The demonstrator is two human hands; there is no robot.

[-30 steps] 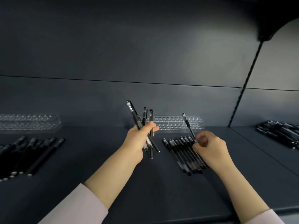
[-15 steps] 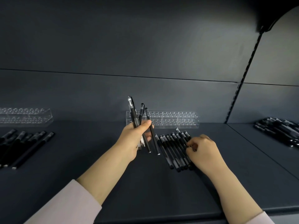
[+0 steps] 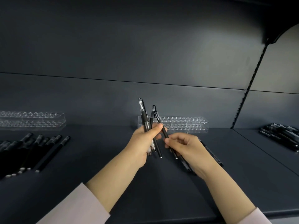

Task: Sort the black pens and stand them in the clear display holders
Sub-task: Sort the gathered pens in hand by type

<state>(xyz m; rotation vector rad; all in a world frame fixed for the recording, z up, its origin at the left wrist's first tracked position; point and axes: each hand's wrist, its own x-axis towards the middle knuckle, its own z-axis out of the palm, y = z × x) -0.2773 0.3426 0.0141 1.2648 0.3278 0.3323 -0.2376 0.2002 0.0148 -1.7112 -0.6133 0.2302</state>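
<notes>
Body in view: two arms, from sleeve to fingertips.

Hands: the left hand (image 3: 143, 143) and right hand (image 3: 190, 147) are bare.

Forearms: the left forearm (image 3: 113, 183) and right forearm (image 3: 226, 189) are uncovered from the wrist to the cuff line. Both are slender.

Left sleeve (image 3: 72, 207): pale pinkish-lilac fabric, smooth, matte and plain. The cuff edge is a simple straight hem that sits loosely around the arm. A broad section shows at the bottom left of the head view.

Right sleeve (image 3: 256, 217): same fabric and colour. Only a narrow strip of cuff shows at the bottom right edge.
</notes>
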